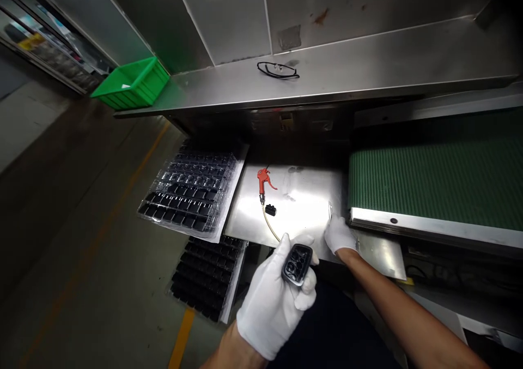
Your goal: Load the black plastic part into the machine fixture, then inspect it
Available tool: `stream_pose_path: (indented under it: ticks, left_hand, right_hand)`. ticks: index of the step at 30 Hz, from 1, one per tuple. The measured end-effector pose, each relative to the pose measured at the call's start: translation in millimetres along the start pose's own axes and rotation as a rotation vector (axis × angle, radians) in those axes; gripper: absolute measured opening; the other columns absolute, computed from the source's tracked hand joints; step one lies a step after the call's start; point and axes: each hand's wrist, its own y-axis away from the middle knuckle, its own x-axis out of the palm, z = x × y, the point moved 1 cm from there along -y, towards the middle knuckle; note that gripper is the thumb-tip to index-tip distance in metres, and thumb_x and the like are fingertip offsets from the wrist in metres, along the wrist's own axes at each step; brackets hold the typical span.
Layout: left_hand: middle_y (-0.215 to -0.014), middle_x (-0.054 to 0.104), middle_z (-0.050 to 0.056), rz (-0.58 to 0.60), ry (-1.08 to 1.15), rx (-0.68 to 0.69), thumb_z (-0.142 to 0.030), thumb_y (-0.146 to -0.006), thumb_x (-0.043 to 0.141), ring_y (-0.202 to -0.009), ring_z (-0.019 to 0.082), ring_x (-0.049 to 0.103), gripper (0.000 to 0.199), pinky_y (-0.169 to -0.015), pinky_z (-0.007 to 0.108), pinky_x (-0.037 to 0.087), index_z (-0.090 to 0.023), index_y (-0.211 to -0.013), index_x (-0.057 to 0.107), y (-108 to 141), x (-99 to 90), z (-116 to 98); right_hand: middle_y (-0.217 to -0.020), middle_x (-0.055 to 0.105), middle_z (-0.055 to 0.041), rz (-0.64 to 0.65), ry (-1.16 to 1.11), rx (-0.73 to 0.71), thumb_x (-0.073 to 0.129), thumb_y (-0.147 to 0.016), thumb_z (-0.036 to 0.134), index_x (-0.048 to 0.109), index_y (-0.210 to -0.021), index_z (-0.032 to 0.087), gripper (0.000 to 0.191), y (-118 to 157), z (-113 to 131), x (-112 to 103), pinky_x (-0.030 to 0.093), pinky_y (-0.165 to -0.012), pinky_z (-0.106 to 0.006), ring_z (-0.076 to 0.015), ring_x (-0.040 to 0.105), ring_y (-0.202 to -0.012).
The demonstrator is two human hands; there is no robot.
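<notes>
Head view. Nearest the camera: left hand [278,295], white-gloved, thumb and fingers clamped around a black part [297,264], glossy face up, with rounded shapes on it; any marking there too small to read. The part is held up off the table, near its front edge.

Right hand [340,234], also white-gloved, at the near edge of the steel table [310,200], beside the conveyor corner. A thin pale item [330,210] shows at its fingertips; cannot tell whether the fingers grip it or are apart.

On the table: red air gun [261,181] with yellowish hose [268,226] running toward the left hand; small black piece [270,210] just beside the hose.

Left: upper tray stack [183,189], clear plastic with black parts in rows; lower tray stack [204,282] beneath. Right: green ribbed conveyor belt [433,167].

Behind: shelf [351,72] carrying black-framed glasses [278,72] and a green bin [141,88]. Yellowish label-like patch [286,121] under the shelf; lettering, if any, illegible in shadow.
</notes>
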Motion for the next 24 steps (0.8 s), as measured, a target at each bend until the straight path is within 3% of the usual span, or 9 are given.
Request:
stream_pose_path:
  ticks: [5, 11, 16, 24]
  left_hand:
    - [-0.079, 0.060, 0.002, -0.014, -0.097, -0.026, -0.052, -0.093, 0.064, -0.043, 0.003, 0.041, 0.040, -0.033, 0.015, 0.024, -0.013, -0.098, 0.066, -9.8, -1.3, -19.2]
    - [-0.047, 0.048, -0.004, 0.054, -0.463, 0.126, -0.067, -0.099, 0.036, -0.033, 0.006, 0.030, 0.058, -0.036, 0.019, 0.022, -0.017, -0.111, 0.064, -18.0, -25.0, -57.8]
    - [-0.048, 0.046, -0.004, 0.038, -0.594, 0.207, -0.067, -0.100, 0.033, -0.037, 0.009, 0.035, 0.056, -0.038, 0.021, 0.025, -0.021, -0.113, 0.064, -24.5, -40.2, -84.8]
    - [-0.054, 0.048, -0.002, -0.051, -0.764, 0.227, -0.072, -0.096, 0.035, -0.040, 0.012, 0.043, 0.061, -0.037, 0.023, 0.029, -0.023, -0.116, 0.064, -34.9, -38.8, -105.7]
  right_hand:
    - [-0.128, 0.057, -0.0126, 0.034, -0.055, 0.045, 0.050, -0.108, 0.034, 0.052, -0.135, 0.014, 0.033, -5.8, 8.4, -4.7, 0.058, -0.089, -0.040, -0.0204, 0.063, -0.099]
    - [-0.124, 0.059, -0.0128, 0.066, -0.092, 0.182, 0.052, -0.107, 0.033, 0.054, -0.131, 0.013, 0.031, -16.9, 21.6, -0.4, 0.058, -0.090, -0.043, -0.0228, 0.064, -0.100]
    - [-0.124, 0.059, -0.0135, 0.060, -0.131, 0.213, 0.054, -0.106, 0.032, 0.052, -0.137, 0.013, 0.036, -17.8, 25.3, 3.2, 0.056, -0.096, -0.045, -0.0246, 0.063, -0.106]
    - [-0.120, 0.059, -0.0127, 0.057, -0.150, 0.219, 0.052, -0.106, 0.027, 0.050, -0.138, 0.013, 0.036, -16.5, 28.3, 5.3, 0.055, -0.097, -0.043, -0.0235, 0.063, -0.103]
